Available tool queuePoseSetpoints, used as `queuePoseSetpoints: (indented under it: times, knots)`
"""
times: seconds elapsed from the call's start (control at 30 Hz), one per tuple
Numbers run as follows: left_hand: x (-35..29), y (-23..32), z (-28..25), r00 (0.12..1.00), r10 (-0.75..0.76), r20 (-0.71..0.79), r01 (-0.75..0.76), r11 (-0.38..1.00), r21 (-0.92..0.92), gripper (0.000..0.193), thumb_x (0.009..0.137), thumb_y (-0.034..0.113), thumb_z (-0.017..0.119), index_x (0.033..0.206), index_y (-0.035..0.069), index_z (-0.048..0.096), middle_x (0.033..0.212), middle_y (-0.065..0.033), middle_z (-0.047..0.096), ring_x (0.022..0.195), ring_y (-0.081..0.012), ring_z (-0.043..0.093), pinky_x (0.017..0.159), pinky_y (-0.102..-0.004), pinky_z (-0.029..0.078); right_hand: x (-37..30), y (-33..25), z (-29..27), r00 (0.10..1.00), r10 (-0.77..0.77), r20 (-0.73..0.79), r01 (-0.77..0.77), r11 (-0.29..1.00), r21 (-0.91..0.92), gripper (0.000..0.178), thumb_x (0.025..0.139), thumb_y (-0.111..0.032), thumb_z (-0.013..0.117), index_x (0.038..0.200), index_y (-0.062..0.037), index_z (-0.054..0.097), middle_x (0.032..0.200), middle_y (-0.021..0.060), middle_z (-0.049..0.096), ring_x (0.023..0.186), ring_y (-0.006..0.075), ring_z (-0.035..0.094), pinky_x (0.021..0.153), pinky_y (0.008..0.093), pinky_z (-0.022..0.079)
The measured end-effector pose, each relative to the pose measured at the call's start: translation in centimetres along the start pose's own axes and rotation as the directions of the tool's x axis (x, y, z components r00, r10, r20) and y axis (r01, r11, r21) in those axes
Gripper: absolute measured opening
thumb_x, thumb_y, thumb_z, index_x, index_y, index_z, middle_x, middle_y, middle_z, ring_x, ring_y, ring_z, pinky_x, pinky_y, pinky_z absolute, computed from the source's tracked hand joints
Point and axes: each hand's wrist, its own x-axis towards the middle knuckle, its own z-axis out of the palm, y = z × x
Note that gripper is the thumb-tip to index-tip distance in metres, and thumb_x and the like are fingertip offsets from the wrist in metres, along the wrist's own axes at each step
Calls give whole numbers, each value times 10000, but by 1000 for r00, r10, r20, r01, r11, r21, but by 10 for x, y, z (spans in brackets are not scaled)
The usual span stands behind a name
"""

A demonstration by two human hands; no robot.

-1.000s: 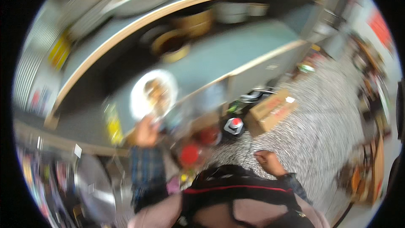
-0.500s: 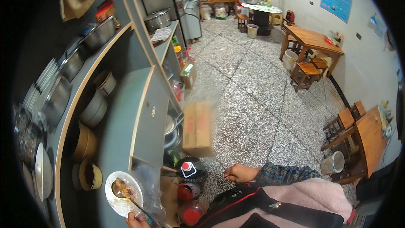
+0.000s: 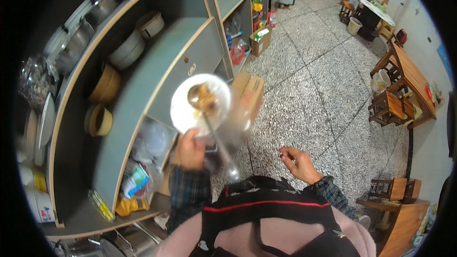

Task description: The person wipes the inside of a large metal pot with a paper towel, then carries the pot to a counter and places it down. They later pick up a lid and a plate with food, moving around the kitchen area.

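Note:
My left hand (image 3: 191,150) grips the near rim of a white plate (image 3: 178,109). Brown pieces of food (image 3: 207,99) lie on the plate. A metal ladle (image 3: 220,145) rests with its round bowl in the food, and its long handle slants over the rim toward me, beside my hand. Something clear and blurred, like thin plastic, hangs at the plate's right side. In front of my body, over the floor, my right hand (image 3: 301,164) is loosely bent, thumb and fingers apart, with nothing visible in it.
At the left stands a grey shelf unit (image 3: 183,43) with metal basins (image 3: 76,50), pots (image 3: 127,50) and bagged goods (image 3: 138,181). A cardboard box (image 3: 251,96) sits on the speckled floor beyond the plate. Wooden tables (image 3: 410,78) and stools (image 3: 388,107) line the right wall.
The plate with the ladle has moved up and right, away from the shelf, with my left hand and forearm now fully in view. The view has turned leftward and down. My right hand's fingers have loosened.

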Motion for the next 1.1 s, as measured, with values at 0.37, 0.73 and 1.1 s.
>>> queuePoseSetpoints:
  times: [0.37,0.73,1.1]
  knots:
    - [62,-24,162,917,-355,183,381,640,-667,356,811,12,514,1166,-20,507,1075,-132,617,927,-280,621,791,-408,519,9,44,-53,1000,3,-16,1,974,227,554,831,-79,656,1331,-58,421,910,105,631,828,196,621,756,325,509]
    - [169,-2,236,746,-354,564,555,-137,-821,484,790,4,541,1264,45,452,1172,-105,577,1050,-294,571,921,-468,464,105,31,-84,996,-70,58,58,981,187,787,810,-329,709,1433,-95,289,1234,183,529,1083,251,554,932,386,450]
    - [192,-29,267,746,-457,484,435,-215,-874,442,809,38,536,1245,40,462,1130,-120,586,981,-305,582,849,-428,478,174,59,-139,965,-225,-131,256,916,308,331,807,-43,644,1127,13,583,984,111,642,921,179,623,823,304,493]
